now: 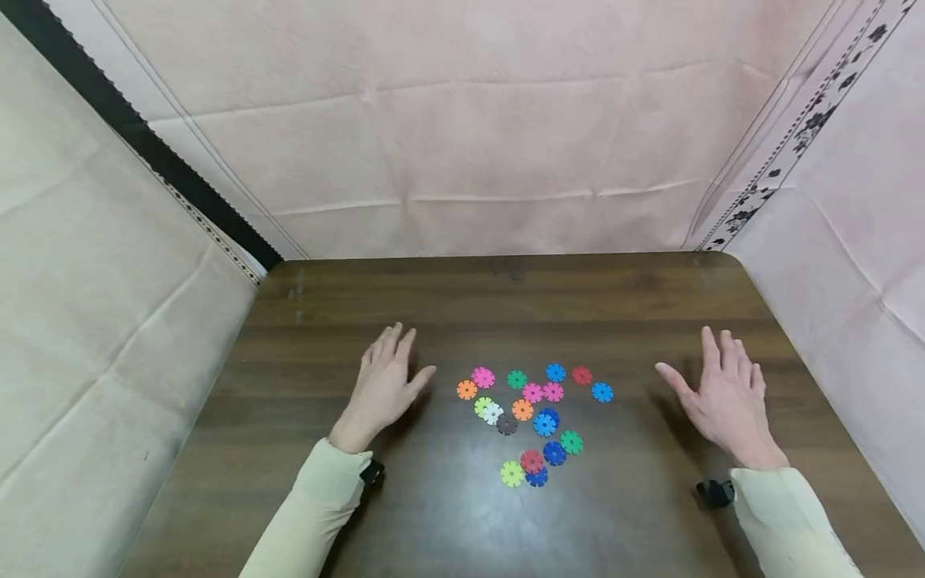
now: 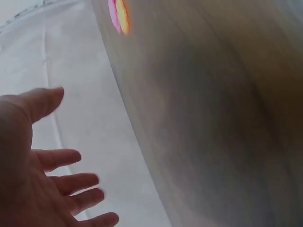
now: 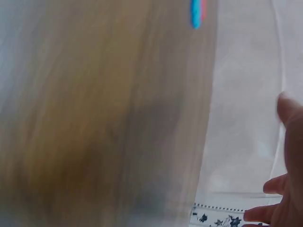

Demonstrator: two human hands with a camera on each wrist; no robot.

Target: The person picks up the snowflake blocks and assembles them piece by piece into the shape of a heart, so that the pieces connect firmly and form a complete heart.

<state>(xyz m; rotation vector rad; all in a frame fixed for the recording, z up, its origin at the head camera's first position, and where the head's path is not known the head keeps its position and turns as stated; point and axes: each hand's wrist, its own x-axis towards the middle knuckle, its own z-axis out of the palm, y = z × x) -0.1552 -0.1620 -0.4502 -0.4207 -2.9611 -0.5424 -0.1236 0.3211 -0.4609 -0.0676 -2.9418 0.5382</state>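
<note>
Coloured discs (image 1: pixel 533 417) lie clustered mid-worktop (image 1: pixel 462 305). Left hand (image 1: pixel 385 385) lies flat left of the discs, fingers straight, holding nothing. Right hand (image 1: pixel 726 396) lies flat well right of the discs, fingers spread, holding nothing.

A: Where does the head view look from?
B: From above, forward and down onto the whole table (image 1: pixel 650 297).
A: And the wrist views?
B: Each sits close beside its palm, skimming low along the blurred tabletop. All three share the coloured discs (image 1: pixel 533 417), seen edge-on at the wrists.
</note>
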